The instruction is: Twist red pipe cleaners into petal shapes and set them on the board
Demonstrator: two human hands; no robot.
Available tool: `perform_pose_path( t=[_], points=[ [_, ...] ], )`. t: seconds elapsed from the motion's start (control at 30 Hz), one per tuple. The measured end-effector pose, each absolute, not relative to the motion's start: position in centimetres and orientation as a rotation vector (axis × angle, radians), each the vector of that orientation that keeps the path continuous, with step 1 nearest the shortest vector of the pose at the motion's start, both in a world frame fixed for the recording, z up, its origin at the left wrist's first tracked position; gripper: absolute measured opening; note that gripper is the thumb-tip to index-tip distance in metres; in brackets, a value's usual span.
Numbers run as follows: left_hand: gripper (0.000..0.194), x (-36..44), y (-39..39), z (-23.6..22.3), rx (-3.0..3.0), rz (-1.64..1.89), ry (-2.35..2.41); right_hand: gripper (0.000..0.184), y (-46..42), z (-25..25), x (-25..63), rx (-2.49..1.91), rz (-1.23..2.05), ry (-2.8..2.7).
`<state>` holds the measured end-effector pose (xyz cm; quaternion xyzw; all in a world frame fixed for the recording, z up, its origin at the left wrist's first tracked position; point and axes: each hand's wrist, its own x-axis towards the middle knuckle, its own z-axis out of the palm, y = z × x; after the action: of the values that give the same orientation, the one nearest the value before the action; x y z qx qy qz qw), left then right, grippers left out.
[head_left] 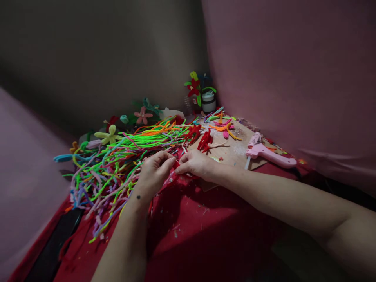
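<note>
My left hand (pixel 155 172) and my right hand (pixel 195 163) are close together above the red cloth, each with thumb and forefinger pinched. A bit of red shows between the fingertips, but it is too small to tell from the cloth behind. Just beyond my right hand lie red pipe-cleaner flowers (pixel 205 141), one with a pale stem. Beside my left hand spreads a large heap of pipe cleaners (pixel 141 139), mostly bright green, with orange, pink, purple and yellow ones.
A pink glue gun (pixel 272 154) rests on a board (pixel 239 147) at the right. Orange and pink pipe-cleaner pieces (pixel 225 127) lie farther back. Behind stand a lidded jar (pixel 208 102) and finished flowers (pixel 193 87). A yellow flower (pixel 109 135) sits left. Pink fabric (pixel 288 78) hangs on the right.
</note>
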<state>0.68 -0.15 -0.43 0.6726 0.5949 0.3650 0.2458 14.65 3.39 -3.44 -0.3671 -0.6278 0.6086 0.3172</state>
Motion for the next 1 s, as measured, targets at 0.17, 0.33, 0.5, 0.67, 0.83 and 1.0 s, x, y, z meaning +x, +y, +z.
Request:
perform_pose_path(
  t=[0.17,0.33,0.5,0.67,0.83,1.0],
  points=[
    [0.01,1.6,0.1,-1.5,2.148,1.149,1.852,0.017,3.5,-4.0,14.5,-0.953,1.556,-1.72],
    [0.019,1.1,0.2,-0.7,1.721,1.184,1.629,0.023,3.2,-3.7,14.6,-0.863,1.669,-1.494],
    [0.025,0.3,-0.1,0.4,1.694,0.801,1.477,0.024,3.6,-3.9,14.7,-0.861,1.638,-1.314],
    [0.02,0.6,-0.1,-0.6,2.31,0.823,1.801,0.022,4.0,-4.1,14.4,-0.983,1.565,-1.295],
    [0.016,1.0,0.0,-1.2,2.326,1.015,1.928,0.021,3.9,-3.7,14.3,-0.952,1.62,-1.161],
    [0.02,0.8,0.5,-0.9,1.399,1.481,1.591,0.011,3.9,-3.0,14.8,-0.766,1.772,-0.911]
  ],
)
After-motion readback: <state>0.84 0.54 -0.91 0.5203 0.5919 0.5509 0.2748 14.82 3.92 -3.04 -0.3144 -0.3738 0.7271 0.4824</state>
